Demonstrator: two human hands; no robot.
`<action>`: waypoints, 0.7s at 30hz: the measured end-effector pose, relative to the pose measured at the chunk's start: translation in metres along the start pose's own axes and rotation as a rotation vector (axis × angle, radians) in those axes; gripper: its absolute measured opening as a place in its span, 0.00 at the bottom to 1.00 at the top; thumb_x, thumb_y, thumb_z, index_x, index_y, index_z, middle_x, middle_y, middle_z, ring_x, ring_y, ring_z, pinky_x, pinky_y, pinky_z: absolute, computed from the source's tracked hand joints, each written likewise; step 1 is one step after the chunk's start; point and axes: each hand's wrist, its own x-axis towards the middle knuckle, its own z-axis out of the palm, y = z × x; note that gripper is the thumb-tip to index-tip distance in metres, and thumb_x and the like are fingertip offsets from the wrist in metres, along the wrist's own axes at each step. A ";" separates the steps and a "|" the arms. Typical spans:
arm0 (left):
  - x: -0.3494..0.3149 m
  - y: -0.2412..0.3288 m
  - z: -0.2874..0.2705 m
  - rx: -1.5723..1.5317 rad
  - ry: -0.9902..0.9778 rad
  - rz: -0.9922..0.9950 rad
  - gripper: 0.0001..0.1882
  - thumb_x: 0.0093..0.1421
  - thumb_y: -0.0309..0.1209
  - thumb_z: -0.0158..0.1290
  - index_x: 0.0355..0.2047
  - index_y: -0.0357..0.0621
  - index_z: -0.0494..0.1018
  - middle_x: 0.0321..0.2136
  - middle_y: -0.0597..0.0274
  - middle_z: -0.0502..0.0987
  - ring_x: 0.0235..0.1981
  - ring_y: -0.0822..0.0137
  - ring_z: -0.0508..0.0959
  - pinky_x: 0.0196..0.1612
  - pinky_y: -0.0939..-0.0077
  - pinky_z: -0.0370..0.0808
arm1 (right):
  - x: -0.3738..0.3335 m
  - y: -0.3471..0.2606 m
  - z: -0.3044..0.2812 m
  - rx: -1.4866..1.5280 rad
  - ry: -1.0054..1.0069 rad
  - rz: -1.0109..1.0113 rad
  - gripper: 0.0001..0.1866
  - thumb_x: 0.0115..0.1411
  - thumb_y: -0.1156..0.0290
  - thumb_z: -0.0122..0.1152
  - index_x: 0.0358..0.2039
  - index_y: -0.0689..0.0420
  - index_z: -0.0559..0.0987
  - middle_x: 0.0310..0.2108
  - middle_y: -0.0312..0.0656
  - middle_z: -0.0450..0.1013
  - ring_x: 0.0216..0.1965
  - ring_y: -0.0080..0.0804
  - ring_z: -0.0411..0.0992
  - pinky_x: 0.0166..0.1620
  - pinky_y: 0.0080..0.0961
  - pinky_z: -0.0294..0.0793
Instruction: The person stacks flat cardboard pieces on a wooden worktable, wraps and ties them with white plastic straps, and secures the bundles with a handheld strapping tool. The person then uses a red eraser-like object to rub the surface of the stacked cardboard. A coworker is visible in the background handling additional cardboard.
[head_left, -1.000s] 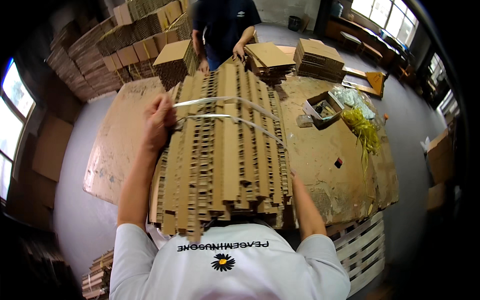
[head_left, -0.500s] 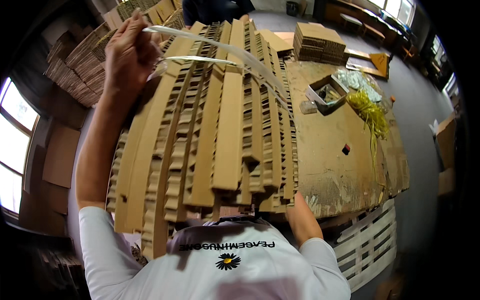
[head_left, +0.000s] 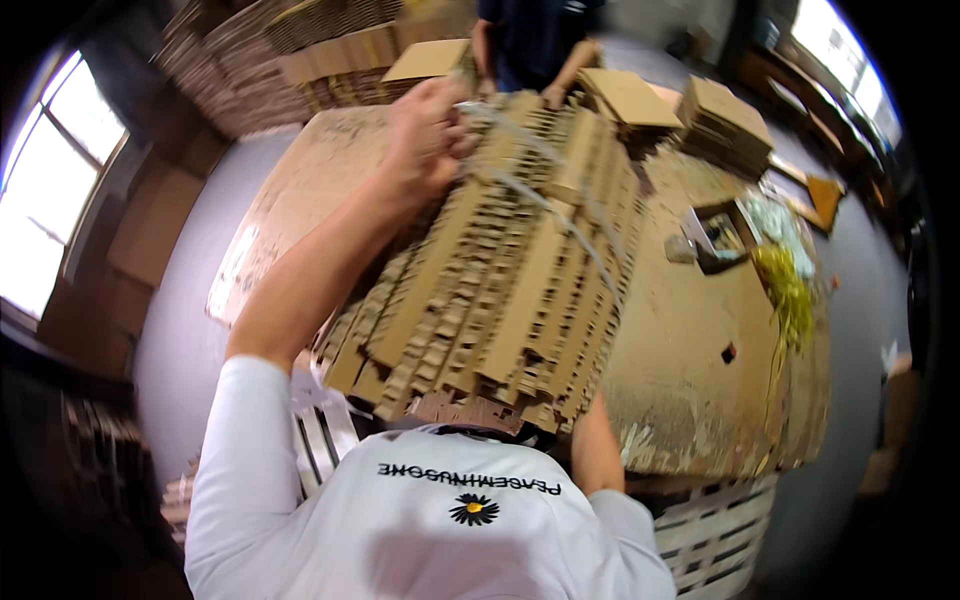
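At left, find left hand [head_left: 430,140], blurred, fingers curled tight, clasping whitish strap [head_left: 545,203] at bundle's upper left edge. Shifted inward from far upper left since half a second ago.

Mid-view, see bundle of cardboard strips [head_left: 470,290], strap running across it, above near part of table [head_left: 700,370]; can't tell if resting or lifted. Looks smaller and more slanted than half a second ago: probably lowered or swung away from the body, though hard to separate from head movement. Judge as mid-handling, strap serving as handle.

Behind bundle, spot co-worker [head_left: 535,45], back in fuller view, arms reaching down at far end; contact unclear.

Lower right of bundle, note right forearm [head_left: 598,450]; right hand hidden, can't tell finger opening or hold.

Farther right, on table: open box [head_left: 698,235], yellow strand tangle [head_left: 783,290], apparently undisturbed.
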 end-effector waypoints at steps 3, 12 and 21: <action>-0.011 0.014 0.055 -0.075 -0.082 0.036 0.11 0.63 0.36 0.53 0.27 0.46 0.68 0.13 0.71 0.62 0.11 0.79 0.61 0.14 0.82 0.57 | -0.012 0.003 -0.016 -0.026 0.061 -0.032 0.30 0.69 0.46 0.40 0.60 0.56 0.63 0.49 0.45 0.69 0.45 0.38 0.70 0.51 0.34 0.71; -0.064 0.160 0.063 -0.199 -0.348 0.424 0.12 0.69 0.37 0.42 0.30 0.46 0.67 0.14 0.72 0.61 0.12 0.78 0.57 0.16 0.81 0.54 | -0.084 -0.147 0.016 -0.279 0.215 -0.528 0.30 0.69 0.47 0.41 0.61 0.55 0.63 0.51 0.44 0.67 0.46 0.38 0.69 0.51 0.36 0.70; -0.106 0.064 -0.106 -0.331 0.267 0.102 0.11 0.65 0.36 0.48 0.25 0.53 0.63 0.16 0.74 0.60 0.14 0.78 0.59 0.18 0.80 0.58 | -0.122 -0.225 0.094 -0.409 0.234 -0.806 0.29 0.69 0.47 0.42 0.61 0.55 0.62 0.53 0.44 0.65 0.48 0.38 0.67 0.51 0.38 0.69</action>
